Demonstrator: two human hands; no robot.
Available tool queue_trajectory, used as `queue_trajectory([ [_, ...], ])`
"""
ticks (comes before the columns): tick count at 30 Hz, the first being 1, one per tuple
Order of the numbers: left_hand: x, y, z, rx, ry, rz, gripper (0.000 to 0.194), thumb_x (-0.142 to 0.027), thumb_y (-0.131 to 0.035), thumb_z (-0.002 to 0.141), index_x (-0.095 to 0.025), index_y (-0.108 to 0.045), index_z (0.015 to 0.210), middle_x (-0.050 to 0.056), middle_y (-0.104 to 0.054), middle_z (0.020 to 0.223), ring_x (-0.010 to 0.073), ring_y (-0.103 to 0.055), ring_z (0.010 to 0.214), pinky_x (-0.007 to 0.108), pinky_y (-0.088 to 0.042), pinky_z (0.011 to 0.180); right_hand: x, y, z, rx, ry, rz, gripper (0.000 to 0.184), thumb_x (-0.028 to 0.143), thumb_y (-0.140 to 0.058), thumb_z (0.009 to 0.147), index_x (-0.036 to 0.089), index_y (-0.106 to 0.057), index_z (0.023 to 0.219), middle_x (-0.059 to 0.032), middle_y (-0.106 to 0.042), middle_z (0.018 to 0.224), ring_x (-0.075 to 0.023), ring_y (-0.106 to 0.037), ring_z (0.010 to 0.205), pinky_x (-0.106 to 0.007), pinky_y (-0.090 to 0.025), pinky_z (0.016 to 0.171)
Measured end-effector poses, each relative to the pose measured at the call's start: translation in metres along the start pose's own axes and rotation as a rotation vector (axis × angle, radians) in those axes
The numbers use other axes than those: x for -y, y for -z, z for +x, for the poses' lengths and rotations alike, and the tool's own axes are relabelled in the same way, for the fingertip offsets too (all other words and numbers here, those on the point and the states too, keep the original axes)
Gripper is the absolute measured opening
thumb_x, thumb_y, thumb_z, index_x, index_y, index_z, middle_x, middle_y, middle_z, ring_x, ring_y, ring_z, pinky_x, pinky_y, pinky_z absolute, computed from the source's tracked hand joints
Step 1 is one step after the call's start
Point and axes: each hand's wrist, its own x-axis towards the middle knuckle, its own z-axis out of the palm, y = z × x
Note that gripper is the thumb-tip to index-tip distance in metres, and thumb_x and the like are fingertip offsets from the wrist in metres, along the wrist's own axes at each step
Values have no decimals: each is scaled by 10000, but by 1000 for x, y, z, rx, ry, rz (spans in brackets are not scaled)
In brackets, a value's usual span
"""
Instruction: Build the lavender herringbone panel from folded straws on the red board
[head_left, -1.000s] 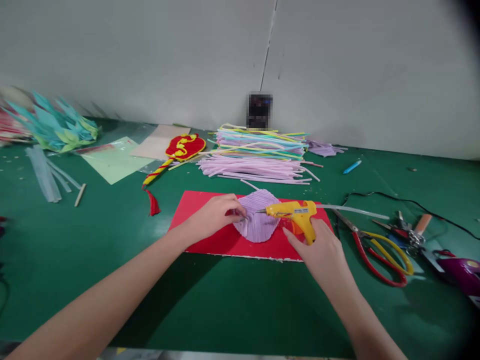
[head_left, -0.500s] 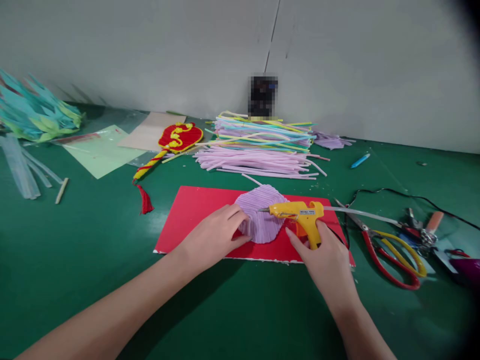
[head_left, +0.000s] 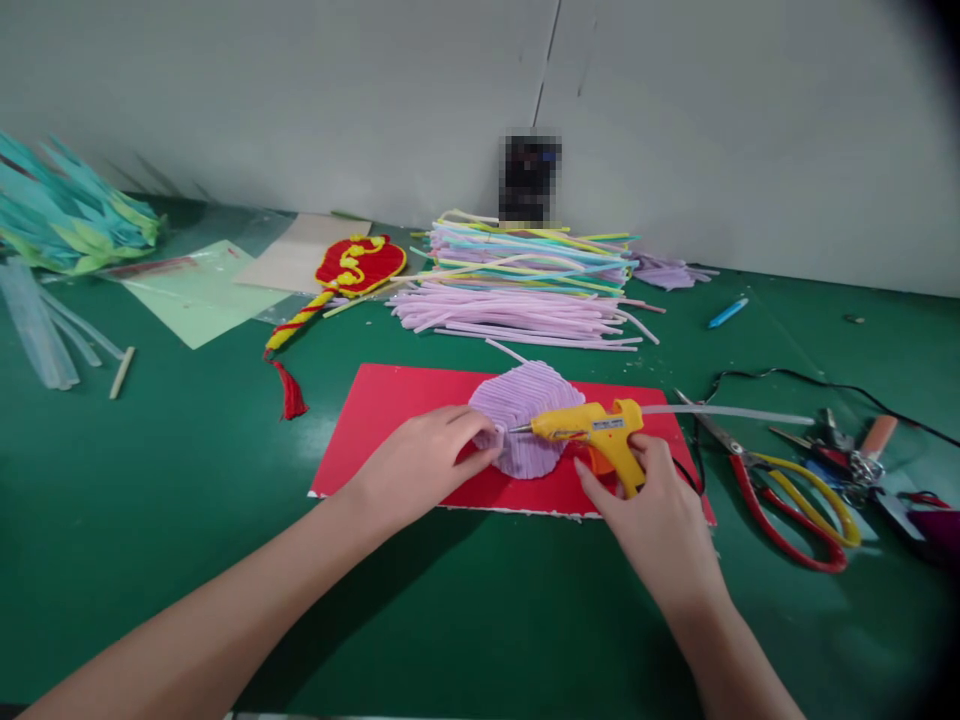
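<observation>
A roundish lilac panel of pipe cleaners laid side by side (head_left: 529, 385) rests on a red board (head_left: 405, 395). My left hand (head_left: 424, 455) is closed in a pinch at the panel's left edge; its fingertips partly cover what they grip there. In my right hand (head_left: 652, 510) is a yellow hot glue gun (head_left: 592, 425), held by its handle. The gun's metal nozzle points left, close to my left fingertips and over the panel. A clear glue stick (head_left: 727, 411) sticks out of its back end.
Red and yellow-handled scissors (head_left: 795, 500) and small tools lie to the right, near a black cord (head_left: 795, 373). Bundled pipe cleaners (head_left: 517, 310) lie behind the board. A red and yellow fan (head_left: 360, 265) with a tassel lies at the back left. A blue pen (head_left: 727, 313) sits back right.
The glue gun has tilted and its nozzle has moved left and slightly down, nearer my left fingertips. My left hand keeps its place at the panel's edge. The view has shifted slightly.
</observation>
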Motion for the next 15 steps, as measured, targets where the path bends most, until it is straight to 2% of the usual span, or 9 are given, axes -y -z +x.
queue_trajectory([
  [3, 3, 2, 2, 1, 8, -40, 228, -377, -409, 905, -219, -564, 961, 14, -650, 996, 174, -601, 900, 286, -443, 771, 0, -1, -2, 15, 23, -49, 501, 570, -520, 700, 203, -474, 1038, -122, -636, 1031, -273, -630, 783, -327, -443, 578],
  [8, 5, -1, 2, 40, -51, 28, 295, -477, -495, 838, -213, -546, 960, 27, -626, 985, 190, -582, 900, 287, -436, 743, 0, 0, -2, 22, 6, -39, 485, 554, -511, 702, 207, -476, 1039, -109, -644, 1006, -272, -633, 774, -330, -443, 580],
  [15, 4, -2, 1, 41, -153, 139, 286, -414, -373, 914, -193, -551, 883, 13, -625, 904, 154, -581, 848, 254, -422, 723, 0, 0, 0, 8, -6, 2, 499, 561, -531, 693, 193, -492, 1027, -135, -633, 1034, -275, -621, 821, -336, -453, 606],
])
